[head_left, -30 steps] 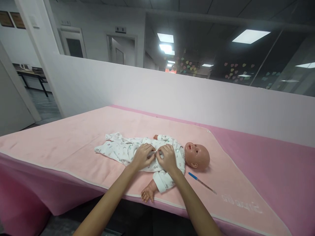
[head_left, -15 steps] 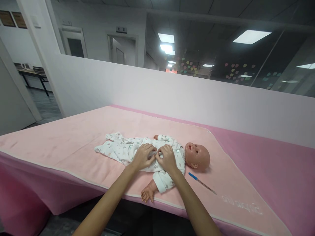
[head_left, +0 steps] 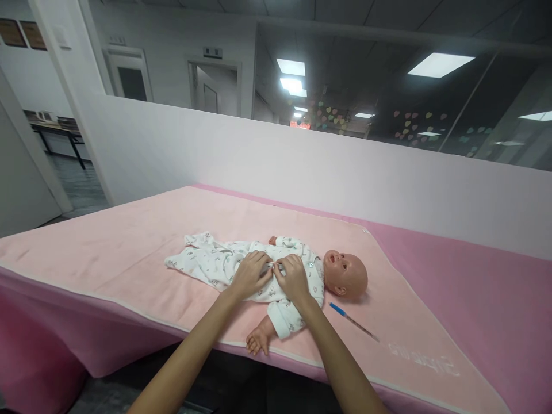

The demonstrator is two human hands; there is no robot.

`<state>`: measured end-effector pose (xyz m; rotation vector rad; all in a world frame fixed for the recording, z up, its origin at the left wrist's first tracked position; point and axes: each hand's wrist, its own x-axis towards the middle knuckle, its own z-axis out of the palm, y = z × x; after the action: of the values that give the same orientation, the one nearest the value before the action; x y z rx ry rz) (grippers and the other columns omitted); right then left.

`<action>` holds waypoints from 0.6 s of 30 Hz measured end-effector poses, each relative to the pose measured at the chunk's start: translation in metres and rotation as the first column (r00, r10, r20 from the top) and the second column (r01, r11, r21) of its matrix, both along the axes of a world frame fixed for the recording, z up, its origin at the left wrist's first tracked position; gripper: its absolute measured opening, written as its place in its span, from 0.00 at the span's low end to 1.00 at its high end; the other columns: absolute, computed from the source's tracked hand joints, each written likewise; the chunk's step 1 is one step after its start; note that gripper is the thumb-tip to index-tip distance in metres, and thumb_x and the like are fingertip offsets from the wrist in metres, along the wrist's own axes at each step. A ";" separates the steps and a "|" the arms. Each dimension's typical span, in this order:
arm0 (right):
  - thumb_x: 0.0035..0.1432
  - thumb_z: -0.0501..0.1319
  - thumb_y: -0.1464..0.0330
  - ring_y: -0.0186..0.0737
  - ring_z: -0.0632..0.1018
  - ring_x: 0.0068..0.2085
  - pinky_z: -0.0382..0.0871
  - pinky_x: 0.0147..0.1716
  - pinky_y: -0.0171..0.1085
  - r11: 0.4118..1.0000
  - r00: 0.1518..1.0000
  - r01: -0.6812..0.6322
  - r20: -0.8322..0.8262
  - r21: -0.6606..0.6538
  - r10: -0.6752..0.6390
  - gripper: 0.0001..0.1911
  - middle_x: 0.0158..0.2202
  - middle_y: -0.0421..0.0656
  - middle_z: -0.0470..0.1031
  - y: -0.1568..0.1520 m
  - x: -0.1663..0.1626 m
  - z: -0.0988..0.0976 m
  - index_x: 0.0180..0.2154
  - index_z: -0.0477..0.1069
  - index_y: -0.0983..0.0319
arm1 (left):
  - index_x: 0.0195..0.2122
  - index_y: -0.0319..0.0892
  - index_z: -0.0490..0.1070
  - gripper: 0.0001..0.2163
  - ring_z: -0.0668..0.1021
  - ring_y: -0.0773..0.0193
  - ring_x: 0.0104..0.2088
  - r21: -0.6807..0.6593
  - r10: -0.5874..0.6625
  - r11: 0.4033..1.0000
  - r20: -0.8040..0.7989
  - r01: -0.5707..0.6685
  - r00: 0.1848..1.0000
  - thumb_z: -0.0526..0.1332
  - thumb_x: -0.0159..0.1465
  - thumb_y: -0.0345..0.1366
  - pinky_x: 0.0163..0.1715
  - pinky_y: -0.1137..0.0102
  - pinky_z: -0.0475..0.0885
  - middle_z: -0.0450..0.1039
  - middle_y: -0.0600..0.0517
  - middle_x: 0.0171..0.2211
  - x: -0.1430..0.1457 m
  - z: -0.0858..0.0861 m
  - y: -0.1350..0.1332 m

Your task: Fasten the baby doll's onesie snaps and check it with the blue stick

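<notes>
A baby doll (head_left: 347, 277) lies on its back with its head to the right, dressed in a white patterned romper (head_left: 207, 261). Over the doll's belly, my left hand (head_left: 252, 275) pinches the front of the romper. My right hand (head_left: 293, 279) is closed on the same cloth just beside it, the fingertips of both nearly meeting. Whatever small fastening may sit between the fingertips is hidden. A round snap shows on the romper near the collar. The doll's near hand (head_left: 257, 339) rests at the table edge, out of the sleeve.
A blue-capped pen-like stick (head_left: 353, 321) lies right of the doll on the pink blanket (head_left: 129, 241), which covers the table. Behind stands a low white wall (head_left: 276, 155) with a window above. A doorway opens at the far left.
The fingertips of both hands have shifted slightly at the romper's front and press closer to the cloth. The doll and the pen-like stick stay in place.
</notes>
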<state>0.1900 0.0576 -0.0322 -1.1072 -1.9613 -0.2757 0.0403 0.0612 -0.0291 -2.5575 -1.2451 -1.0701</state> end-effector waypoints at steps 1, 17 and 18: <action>0.58 0.52 0.71 0.38 0.67 0.33 0.59 0.39 0.37 1.000 1.000 0.003 0.002 -0.003 -0.003 0.09 0.26 0.41 0.67 0.000 0.000 0.000 0.28 0.67 0.62 | 0.35 0.41 0.64 0.07 0.68 0.60 0.35 -0.011 -0.010 1.000 0.014 0.010 1.000 0.49 0.61 0.36 0.37 0.65 0.63 0.67 0.49 0.33 0.000 0.000 0.000; 0.61 0.49 0.69 0.38 0.68 0.33 0.59 0.37 0.37 0.999 0.999 0.027 0.033 -0.021 -0.026 0.11 0.27 0.42 0.70 0.003 0.001 -0.004 0.31 0.68 0.61 | 0.47 0.43 0.63 0.12 0.73 0.63 0.40 -0.266 -0.155 0.920 0.424 0.286 0.892 0.51 0.61 0.35 0.43 0.66 0.67 0.70 0.50 0.37 -0.008 0.001 0.005; 0.61 0.49 0.69 0.38 0.68 0.33 0.59 0.37 0.37 0.999 0.999 0.028 0.033 -0.024 -0.027 0.11 0.27 0.42 0.70 0.003 0.001 -0.005 0.31 0.68 0.61 | 0.46 0.43 0.63 0.12 0.73 0.63 0.39 -0.273 -0.150 0.919 0.426 0.285 0.892 0.51 0.61 0.35 0.43 0.66 0.68 0.70 0.50 0.37 -0.008 0.001 0.005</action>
<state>0.1907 0.0604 -0.0368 -1.1529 -1.9843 -0.2877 0.0325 0.0660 -0.0282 -2.8855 -1.3372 -1.6268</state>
